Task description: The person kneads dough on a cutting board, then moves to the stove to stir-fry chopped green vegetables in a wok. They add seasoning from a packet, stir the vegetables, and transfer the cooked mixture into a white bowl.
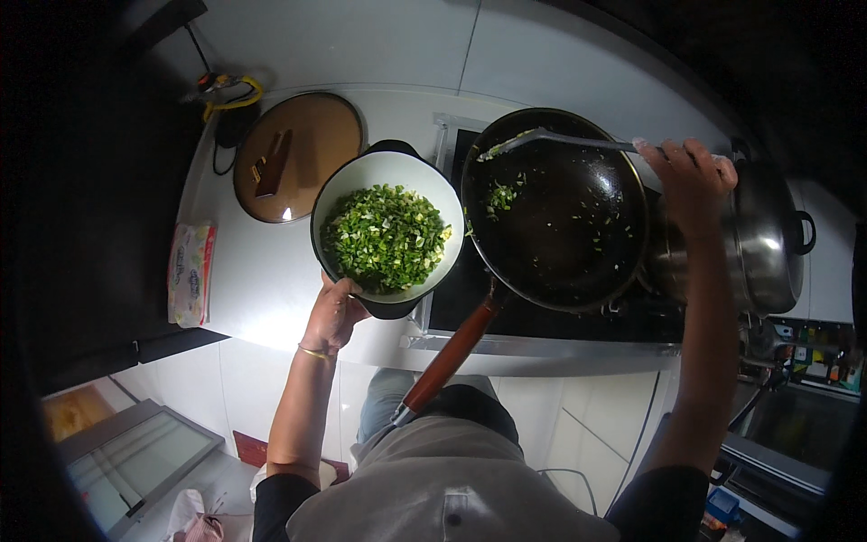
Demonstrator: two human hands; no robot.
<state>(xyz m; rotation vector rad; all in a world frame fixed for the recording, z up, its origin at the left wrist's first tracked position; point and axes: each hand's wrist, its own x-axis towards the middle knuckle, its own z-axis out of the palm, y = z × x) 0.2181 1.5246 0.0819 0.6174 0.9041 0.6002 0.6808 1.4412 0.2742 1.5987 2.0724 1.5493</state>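
Note:
My left hand [333, 310] grips the lower left rim of a pot [362, 171] with a dark outside and a white inside. A heap of chopped green vegetable mixed with pale yellow bits [386, 234] fills much of its bottom. Against the pot's right side stands a black wok [555, 230] on the stove, its brown wooden handle [450, 356] pointing towards me. Green scraps [501, 197] cling to the wok's surface. My right hand [691, 176] holds a grey spatula [582, 140] across the wok's far side, and bits of food stick to its blade.
A brown glass lid [315, 146] lies on the white counter [264, 271] at left, near a tissue pack [191, 274]. Right of the wok stands a large steel pot [765, 237] with a black side handle. A cord with a yellow loop [237, 98] is at the far left corner.

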